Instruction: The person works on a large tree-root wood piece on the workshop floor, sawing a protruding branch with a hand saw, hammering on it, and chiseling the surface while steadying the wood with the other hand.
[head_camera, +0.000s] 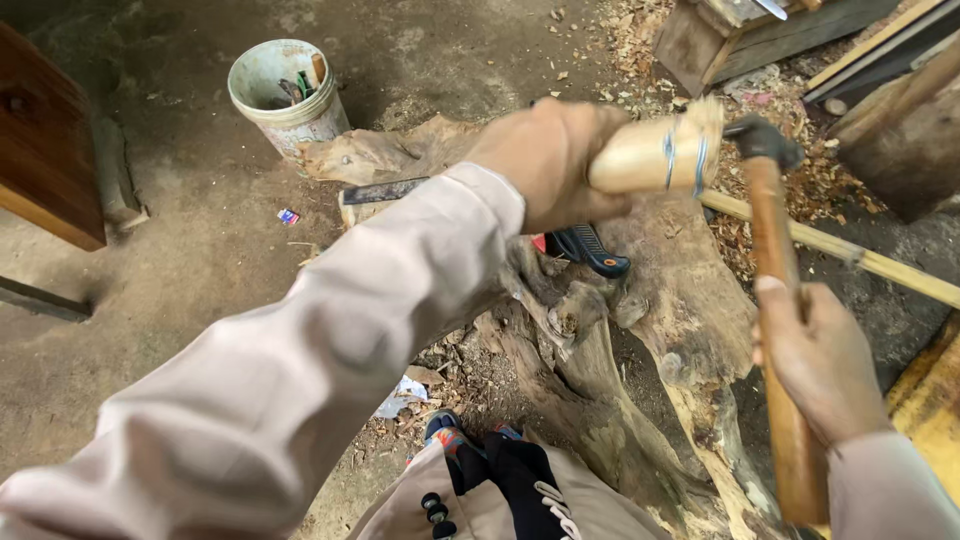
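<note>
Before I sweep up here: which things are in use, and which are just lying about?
In use:
left hand gripping a pale wooden handle
right hand gripping a hammer

Lying about:
white bucket
gnarled root
blue-black tool grip
bamboo stick
wood shavings

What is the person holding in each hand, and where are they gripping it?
The left hand grips a pale wooden handle at its near end. The right hand holds a hammer around the middle of its wooden shaft.

A pale wooden block (655, 152) (wire-wrapped at its end) meets a wooden-handled hammer (778, 300) head.
</note>
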